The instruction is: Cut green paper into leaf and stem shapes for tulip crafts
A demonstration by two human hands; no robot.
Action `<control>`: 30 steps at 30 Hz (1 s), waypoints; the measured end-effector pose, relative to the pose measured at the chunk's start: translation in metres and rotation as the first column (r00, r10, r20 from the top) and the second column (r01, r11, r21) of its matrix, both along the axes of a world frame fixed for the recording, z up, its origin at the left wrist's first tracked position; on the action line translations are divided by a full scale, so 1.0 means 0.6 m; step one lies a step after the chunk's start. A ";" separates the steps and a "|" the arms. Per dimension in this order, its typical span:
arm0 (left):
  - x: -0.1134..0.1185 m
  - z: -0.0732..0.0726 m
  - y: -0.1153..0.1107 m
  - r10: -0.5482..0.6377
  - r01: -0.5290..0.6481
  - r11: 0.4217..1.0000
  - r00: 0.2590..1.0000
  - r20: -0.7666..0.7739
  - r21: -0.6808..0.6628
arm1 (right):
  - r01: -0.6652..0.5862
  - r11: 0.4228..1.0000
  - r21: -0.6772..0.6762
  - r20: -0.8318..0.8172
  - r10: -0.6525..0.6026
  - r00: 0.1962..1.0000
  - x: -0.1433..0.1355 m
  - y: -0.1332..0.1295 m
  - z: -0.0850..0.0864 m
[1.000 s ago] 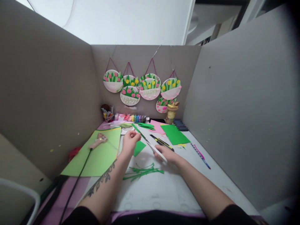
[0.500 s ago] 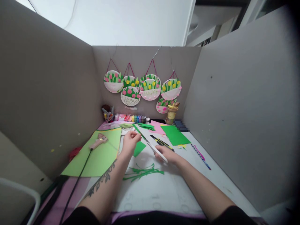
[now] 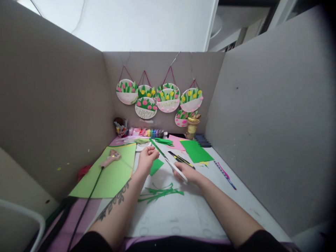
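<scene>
the left hand (image 3: 147, 159), fingertips pinched on a green strip (image 3: 155, 145), has edged slightly toward the scissors (image 3: 179, 170) wrapped in the right hand (image 3: 187, 171), so cutting seems to advance, well in from the table (image 3: 210, 210)'s near edge.

The right hand (image 3: 189, 172) holds white-handled scissors (image 3: 179, 171).

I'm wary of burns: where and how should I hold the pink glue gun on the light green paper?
Probably by its handle, from the near side: the glue gun lies flat, handle slanting toward you, black cord trailing from its end. Avoid the wider head, possibly hot.
</scene>
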State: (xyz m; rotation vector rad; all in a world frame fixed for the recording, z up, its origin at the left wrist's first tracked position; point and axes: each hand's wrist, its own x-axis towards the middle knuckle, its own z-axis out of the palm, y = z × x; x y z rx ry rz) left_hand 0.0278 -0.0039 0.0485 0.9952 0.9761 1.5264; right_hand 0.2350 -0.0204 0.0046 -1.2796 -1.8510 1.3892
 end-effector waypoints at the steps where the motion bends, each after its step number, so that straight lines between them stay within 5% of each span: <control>1: 0.000 0.001 -0.001 -0.002 0.002 1.000 1.000 -0.001 -0.004 | 0.004 1.000 -0.007 -0.003 -0.004 1.000 0.000 -0.001 0.000; 12: -0.006 0.006 -0.001 0.007 -0.004 1.000 0.985 -0.175 0.018 | -0.007 1.000 0.006 0.026 0.007 1.000 0.000 -0.007 0.006; 30: -0.001 0.005 -0.005 -0.051 0.060 0.998 0.973 -0.223 0.037 | -0.014 0.999 0.029 0.028 0.013 1.000 0.000 -0.006 0.006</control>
